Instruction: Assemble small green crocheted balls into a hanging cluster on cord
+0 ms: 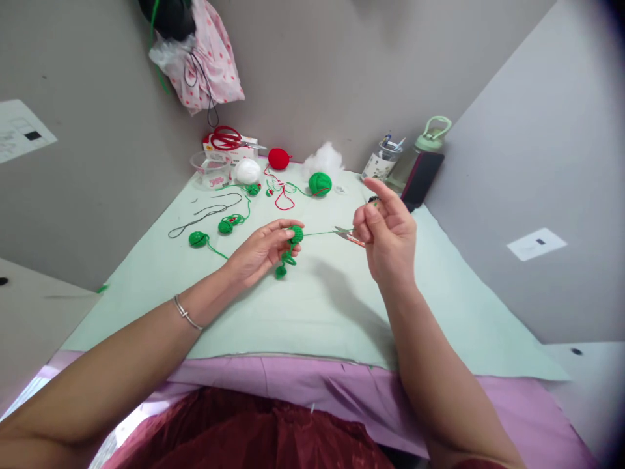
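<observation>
My left hand [266, 251] pinches a small green crocheted ball [295, 235] between thumb and fingers. Below it dangles a curl of green yarn with a smaller green knitted piece [280, 271] at its end. From the ball a taut strand of green yarn [317, 233] runs right toward my right hand [388, 228]. That hand is raised, its thumb pressed to curled fingers and the index finger pointing up and left; the yarn's end is hidden there. Just left of the right hand, small thread snips [347, 236] with orange handles show, partly covered by the fingers.
Green balls [198, 239] with yarn tails and a black cord [209, 212] lie at left. Farther back are a clear tub [211, 170], red scissors [227, 139] on a box, white yarn [247, 170], red yarn [279, 159], green yarn [319, 184], stuffing [324, 159], a pen cup [382, 161] and a bottle [420, 153].
</observation>
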{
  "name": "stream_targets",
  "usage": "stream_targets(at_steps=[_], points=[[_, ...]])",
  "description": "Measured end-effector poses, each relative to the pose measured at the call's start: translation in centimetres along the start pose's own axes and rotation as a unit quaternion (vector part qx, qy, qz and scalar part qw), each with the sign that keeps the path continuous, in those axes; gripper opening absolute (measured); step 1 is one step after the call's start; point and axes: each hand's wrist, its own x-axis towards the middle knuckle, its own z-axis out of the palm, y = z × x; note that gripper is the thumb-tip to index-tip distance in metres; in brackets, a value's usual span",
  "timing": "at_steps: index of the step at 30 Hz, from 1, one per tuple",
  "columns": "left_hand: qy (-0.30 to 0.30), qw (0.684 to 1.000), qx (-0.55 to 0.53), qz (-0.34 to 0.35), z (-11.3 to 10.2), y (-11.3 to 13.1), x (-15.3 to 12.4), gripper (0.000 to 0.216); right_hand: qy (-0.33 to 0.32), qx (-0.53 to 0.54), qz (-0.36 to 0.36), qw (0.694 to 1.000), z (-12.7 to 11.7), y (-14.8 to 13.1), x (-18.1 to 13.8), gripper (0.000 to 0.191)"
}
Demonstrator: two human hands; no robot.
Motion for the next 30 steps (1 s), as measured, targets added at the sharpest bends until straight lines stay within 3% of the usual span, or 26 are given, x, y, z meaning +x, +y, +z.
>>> stream_targets(at_steps=[2, 5, 13, 21, 30], points=[[-0.013, 1.0, -0.006, -0.006, 0.1, 0.1, 0.0, 0.026, 0.021, 0.023, 0.004, 1.0, -0.2, 0.0, 0.2, 0.03], [-0.02, 1.0, -0.017, -0.011, 0.1, 0.2, -0.1, 0.027, -0.007, 0.015, 0.001, 1.0, -0.1, 0.2, 0.1, 0.021], [-0.021, 0.999, -0.041, -0.004, -0.3, 0.2, 0.1, 0.022, -0.095, -0.174, -0.103, 0.975, 0.9, 0.1, -1.1, 0.012], [-0.021, 0.999, -0.042, 0.009, -0.6, 0.1, 0.1, 0.022, -0.175, -0.226, -0.11, 0.952, 1.1, 0.4, -1.4, 0.011], [-0.024, 0.999, -0.027, 0.015, -0.7, 0.0, 0.2, 0.023, -0.198, -0.244, -0.086, 0.945, 1.1, 0.2, -1.4, 0.011]])
